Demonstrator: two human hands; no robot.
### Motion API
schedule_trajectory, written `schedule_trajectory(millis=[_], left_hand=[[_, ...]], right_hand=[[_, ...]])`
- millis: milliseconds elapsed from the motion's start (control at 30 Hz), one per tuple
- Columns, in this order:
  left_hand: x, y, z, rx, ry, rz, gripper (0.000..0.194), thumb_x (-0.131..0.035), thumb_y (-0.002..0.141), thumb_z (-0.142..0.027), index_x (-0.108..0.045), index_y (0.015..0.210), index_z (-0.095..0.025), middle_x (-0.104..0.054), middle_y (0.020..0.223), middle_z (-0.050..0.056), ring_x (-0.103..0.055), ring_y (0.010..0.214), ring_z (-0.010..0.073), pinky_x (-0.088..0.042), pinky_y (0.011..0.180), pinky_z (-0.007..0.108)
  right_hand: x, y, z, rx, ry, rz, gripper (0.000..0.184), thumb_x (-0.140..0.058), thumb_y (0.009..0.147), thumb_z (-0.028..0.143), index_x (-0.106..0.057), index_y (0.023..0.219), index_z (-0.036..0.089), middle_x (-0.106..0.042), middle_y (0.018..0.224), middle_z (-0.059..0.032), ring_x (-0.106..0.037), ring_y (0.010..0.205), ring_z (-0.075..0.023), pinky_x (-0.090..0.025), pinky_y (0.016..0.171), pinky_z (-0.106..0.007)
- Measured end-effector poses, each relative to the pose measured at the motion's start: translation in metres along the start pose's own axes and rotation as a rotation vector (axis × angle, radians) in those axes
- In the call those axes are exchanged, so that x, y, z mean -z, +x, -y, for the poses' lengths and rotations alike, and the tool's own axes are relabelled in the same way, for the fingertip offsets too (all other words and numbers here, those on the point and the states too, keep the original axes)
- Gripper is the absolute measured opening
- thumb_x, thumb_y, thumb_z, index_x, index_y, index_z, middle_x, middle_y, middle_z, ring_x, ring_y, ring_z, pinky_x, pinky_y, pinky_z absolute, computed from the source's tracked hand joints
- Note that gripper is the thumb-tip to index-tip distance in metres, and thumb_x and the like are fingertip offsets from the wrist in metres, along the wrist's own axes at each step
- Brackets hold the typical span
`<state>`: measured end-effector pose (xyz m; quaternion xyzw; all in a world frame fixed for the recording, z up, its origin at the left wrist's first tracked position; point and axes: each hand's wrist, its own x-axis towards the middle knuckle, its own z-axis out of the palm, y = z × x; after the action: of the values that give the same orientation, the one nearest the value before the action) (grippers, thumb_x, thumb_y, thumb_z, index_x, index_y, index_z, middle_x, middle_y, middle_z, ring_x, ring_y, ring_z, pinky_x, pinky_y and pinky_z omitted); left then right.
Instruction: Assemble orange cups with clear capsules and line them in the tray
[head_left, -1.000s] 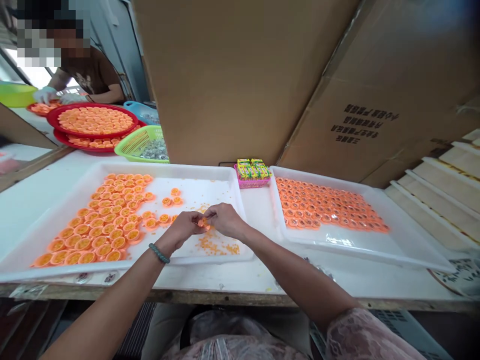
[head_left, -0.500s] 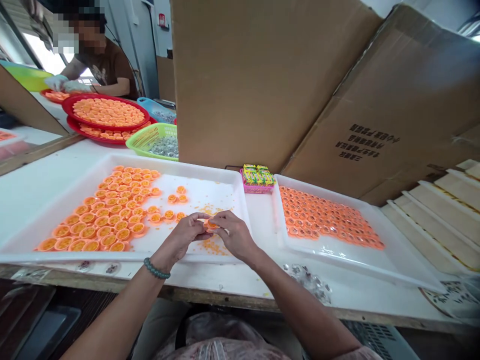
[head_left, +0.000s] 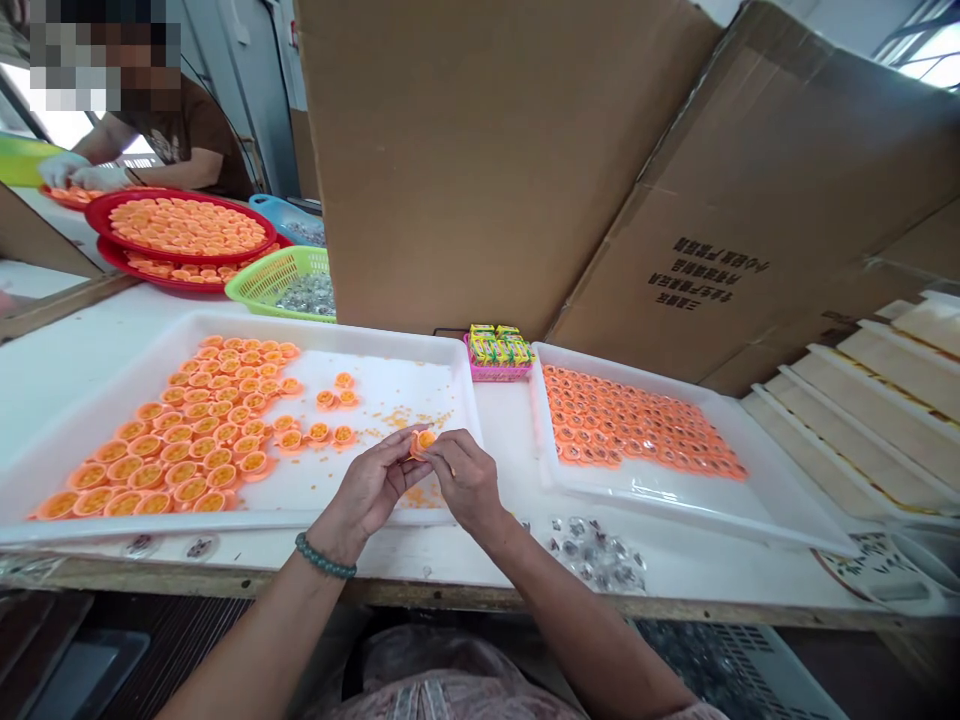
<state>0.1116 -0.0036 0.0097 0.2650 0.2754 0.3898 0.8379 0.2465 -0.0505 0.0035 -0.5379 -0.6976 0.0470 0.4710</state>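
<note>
My left hand and my right hand meet over the near right part of a white tray. Both pinch one small orange cup between their fingertips. Rows of similar orange cups with yellow filling fill the tray's left half. A few loose cups and yellow crumbs lie near my hands. A second white tray to the right holds rows of closed orange pieces.
A pink basket of yellow packets stands between the trays. Clear wrapped bits lie at the table's front edge. Cardboard boxes rise behind. At far left a person in gloves works by red trays and a green basket.
My hands have drawn slightly nearer to me and lifted the orange cup between the fingertips. The view has shifted a little; the trays have not moved.
</note>
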Motion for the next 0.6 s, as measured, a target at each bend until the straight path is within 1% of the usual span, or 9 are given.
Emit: schedule_trajectory(millis=[67,100,200,233,300,367,433,500,600], left_hand=[[0.0,0.002,-0.001,0.012,-0.008,-0.005,0.023,-0.059,0.078,-0.016,-0.065,0.101,-0.016,-0.067,0.095,0.005,-0.063,0.082,0.013,-0.051,0.082,0.026],[0.0,0.002,-0.001,0.02,-0.01,-0.002,0.024,-0.059,0.078,-0.016,-0.065,0.101,-0.017,-0.067,0.095,0.005,-0.063,0.082,0.0126,-0.052,0.081,0.025],[0.0,0.003,-0.002,0.075,0.007,0.035,0.027,-0.058,0.079,-0.016,-0.063,0.106,-0.018,-0.068,0.096,0.005,-0.064,0.081,0.0131,-0.052,0.079,0.026],[0.001,0.003,-0.001,0.09,0.02,0.044,0.029,-0.057,0.08,-0.016,-0.062,0.109,-0.018,-0.068,0.096,0.006,-0.064,0.079,0.0132,-0.053,0.078,0.027],[0.001,0.003,0.0,0.098,0.047,0.038,0.032,-0.057,0.08,-0.016,-0.06,0.112,-0.019,-0.068,0.093,0.006,-0.064,0.077,0.0136,-0.053,0.076,0.028],[0.001,0.003,0.002,0.081,0.047,0.016,0.025,-0.057,0.081,-0.018,-0.062,0.106,-0.017,-0.068,0.092,0.006,-0.064,0.077,0.0147,-0.053,0.078,0.031],[-0.001,0.002,0.003,0.061,0.045,0.012,0.017,-0.056,0.083,-0.023,-0.065,0.094,-0.014,-0.068,0.091,0.006,-0.064,0.08,0.0156,-0.053,0.08,0.032],[-0.004,0.001,0.004,0.042,0.103,0.027,0.016,-0.059,0.082,-0.025,-0.066,0.089,-0.013,-0.067,0.091,0.006,-0.063,0.08,0.0145,-0.053,0.079,0.029],[-0.007,0.002,0.004,0.039,0.24,0.01,0.013,-0.066,0.076,-0.019,-0.065,0.089,-0.015,-0.066,0.084,0.003,-0.062,0.074,0.011,-0.054,0.07,0.02]], right_hand=[[0.004,-0.002,0.002,-0.002,0.013,0.002,0.016,-0.048,0.088,0.019,-0.064,0.087,0.019,-0.06,0.087,-0.0065,-0.058,0.085,-0.0144,-0.05,0.077,-0.027],[0.007,-0.002,0.003,-0.017,0.019,-0.004,0.015,-0.05,0.087,0.019,-0.064,0.092,0.02,-0.06,0.091,-0.0069,-0.058,0.088,-0.0151,-0.05,0.08,-0.028],[0.012,-0.001,0.004,-0.083,0.02,-0.031,0.025,-0.057,0.082,0.018,-0.061,0.107,0.021,-0.059,0.102,-0.0079,-0.056,0.097,-0.0172,-0.048,0.086,-0.031],[0.013,0.0,0.003,-0.094,0.017,-0.033,0.027,-0.059,0.081,0.018,-0.062,0.108,0.022,-0.059,0.102,-0.0078,-0.056,0.097,-0.0175,-0.048,0.087,-0.031],[0.013,0.001,0.002,-0.089,0.017,-0.021,0.024,-0.059,0.081,0.018,-0.064,0.104,0.022,-0.06,0.098,-0.0072,-0.056,0.094,-0.0174,-0.048,0.085,-0.031],[0.011,0.001,0.001,-0.083,0.014,-0.003,0.022,-0.058,0.081,0.017,-0.066,0.101,0.021,-0.061,0.095,-0.007,-0.057,0.093,-0.0169,-0.048,0.084,-0.03],[0.007,0.0,0.001,-0.1,0.008,-0.003,0.022,-0.059,0.081,0.017,-0.065,0.102,0.02,-0.061,0.096,-0.0074,-0.057,0.094,-0.0165,-0.047,0.085,-0.028],[0.004,-0.002,0.004,-0.139,-0.01,-0.001,0.022,-0.06,0.081,0.018,-0.064,0.102,0.019,-0.061,0.097,-0.0073,-0.057,0.094,-0.0159,-0.047,0.085,-0.027],[0.005,-0.01,0.01,-0.198,-0.06,0.048,0.023,-0.058,0.083,0.023,-0.062,0.105,0.021,-0.061,0.099,-0.0065,-0.056,0.096,-0.0153,-0.046,0.087,-0.026]])
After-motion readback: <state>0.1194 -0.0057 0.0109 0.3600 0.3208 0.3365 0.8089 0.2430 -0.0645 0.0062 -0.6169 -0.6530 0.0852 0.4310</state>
